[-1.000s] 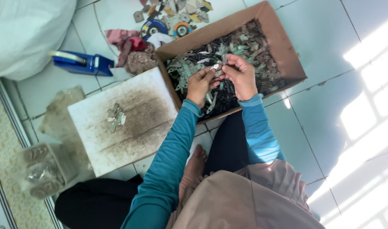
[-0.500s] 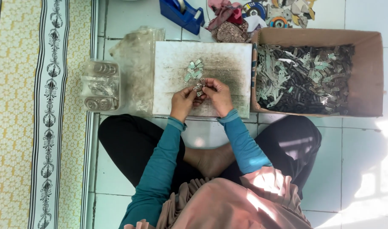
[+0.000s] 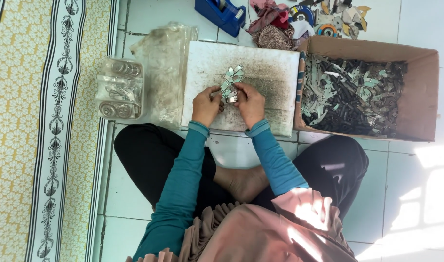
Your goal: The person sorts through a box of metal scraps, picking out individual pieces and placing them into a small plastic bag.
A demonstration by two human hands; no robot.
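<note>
Far left, the patterned yellow mat (image 3: pixel 23 121) runs down the edge of the tiled floor (image 3: pixel 416 29), and next to it you have the clear plastic packet (image 3: pixel 119 89) of round metal parts sitting against a heap of crumpled clear bags (image 3: pixel 164 63). Now to the white board (image 3: pixel 261 65) in front of your crossed legs, dusty and grey-smudged, and here are your hands: your left hand (image 3: pixel 206 105) is curled with the fingertips pinched on the lower end of a small cluster of silvery metal pieces (image 3: pixel 230 83), and your right hand (image 3: pixel 251 103) is closed the same way, just beside it, gripping the same cluster from the other side (how many pieces each hand actually has, you cannot tell from here). The cluster fans upward from your fingers over the middle of the board. Above the board, the blue tape dispenser (image 3: pixel 227 13) sits near a bundle of pink and patterned rags (image 3: pixel 273 24). To the right, touching the board's edge, the cardboard box (image 3: pixel 425 97) lies open, filled with a jumble of dark and silvery metal scraps (image 3: pixel 353 97).
</note>
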